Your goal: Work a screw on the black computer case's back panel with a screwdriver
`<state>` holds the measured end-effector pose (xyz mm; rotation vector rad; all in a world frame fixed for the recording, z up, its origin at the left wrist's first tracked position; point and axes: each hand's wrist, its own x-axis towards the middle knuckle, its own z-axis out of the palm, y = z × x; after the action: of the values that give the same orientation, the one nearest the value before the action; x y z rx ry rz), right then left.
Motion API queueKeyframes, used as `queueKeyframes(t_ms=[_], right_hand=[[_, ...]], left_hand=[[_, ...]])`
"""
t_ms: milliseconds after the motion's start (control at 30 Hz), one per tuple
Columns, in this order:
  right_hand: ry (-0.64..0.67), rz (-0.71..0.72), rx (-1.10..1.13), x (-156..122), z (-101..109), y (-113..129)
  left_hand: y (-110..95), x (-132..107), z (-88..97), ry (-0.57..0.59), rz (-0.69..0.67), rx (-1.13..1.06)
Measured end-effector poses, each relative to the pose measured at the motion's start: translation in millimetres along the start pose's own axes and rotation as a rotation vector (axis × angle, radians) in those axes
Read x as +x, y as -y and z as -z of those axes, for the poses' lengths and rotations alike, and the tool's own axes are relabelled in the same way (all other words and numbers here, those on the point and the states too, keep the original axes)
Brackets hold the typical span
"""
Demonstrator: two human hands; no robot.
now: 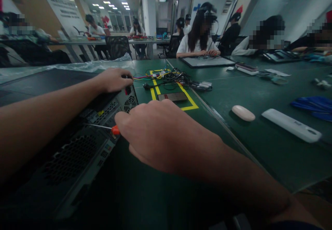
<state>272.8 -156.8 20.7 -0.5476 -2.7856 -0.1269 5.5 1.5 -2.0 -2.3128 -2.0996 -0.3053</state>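
A black computer case (70, 154) lies on the table at the left, with its back panel of vents and ports turned toward me. My left hand (115, 80) rests on the top corner of the case, its fingers curled over the edge above a round fan grille (129, 104). In front of the back panel, my right hand (160, 133) is closed around a screwdriver (115, 130) with an orange handle. The thin metal shaft points left across the panel. Its tip is in dim light, and I cannot tell whether it touches a screw.
Beyond the case lie a bundle of cables (181, 78) and a flat brown box (173, 97) by yellow tape (193, 104). To the right are a pale oval object (243, 113), a white bar (290, 124) and blue material (315, 106). Several people sit at tables.
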Motion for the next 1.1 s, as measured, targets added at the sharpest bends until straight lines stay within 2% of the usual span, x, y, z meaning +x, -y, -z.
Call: queueKeyframes(t_ms=[367, 667, 933, 1100], right_hand=[[0.029, 0.008, -0.037, -4.9, 6.6, 9.0], [0.112, 0.115, -0.060, -7.7, 9.3, 7.5], [0.133, 0.009, 0.123, 0.3, 8.5, 9.6], [0.072, 0.014, 0.086, -0.2, -0.3, 4.1]], left_hand=[[1.1, 0.0, -1.8, -0.017, -0.022, 0.019], [-1.0, -0.9, -0.4, -0.011, -0.046, 0.044], [0.4, -0.4, -0.2, -0.014, -0.046, 0.040], [1.3, 0.4, -1.4, -0.016, -0.047, 0.049]])
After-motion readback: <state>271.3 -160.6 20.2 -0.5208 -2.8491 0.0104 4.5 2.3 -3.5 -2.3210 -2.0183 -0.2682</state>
